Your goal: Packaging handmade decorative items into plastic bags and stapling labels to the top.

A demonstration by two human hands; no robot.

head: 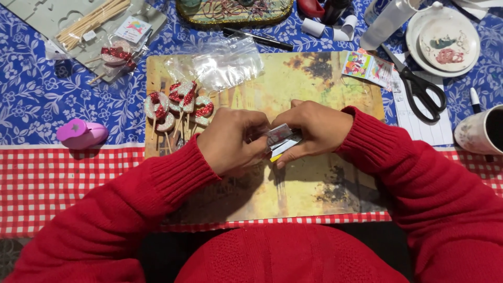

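Head view: we find both hands together over the middle of a worn yellowish board (pixel 314 78) lying on the bench (pixel 31 105). The left hand (pixel 233 141) and right hand (pixel 314 128) are clamped from either side on a small flat silvery packet (pixel 280 137), a yellow corner showing at its lower edge. Its long axis runs roughly left to right, tilted slightly up toward the right hand; most of it is covered by the fingers.

Packages and labels: a clear plastic bag (pixel 228 65) lies crumpled at the board's upper left. A small colourful printed card (pixel 367 68) sits at the board's upper right corner. A second clear packet with wooden sticks (pixel 94 21) lies far upper left.

Surroundings: glittery red-and-white sticks (pixel 178 107) lie just left of the left hand. Black-handled scissors (pixel 419 89) rest on white paper to the right, a mug (pixel 479 131) beyond. A pink punch (pixel 81 133) sits well apart on the left. Nothing lies between the hands and the packet.
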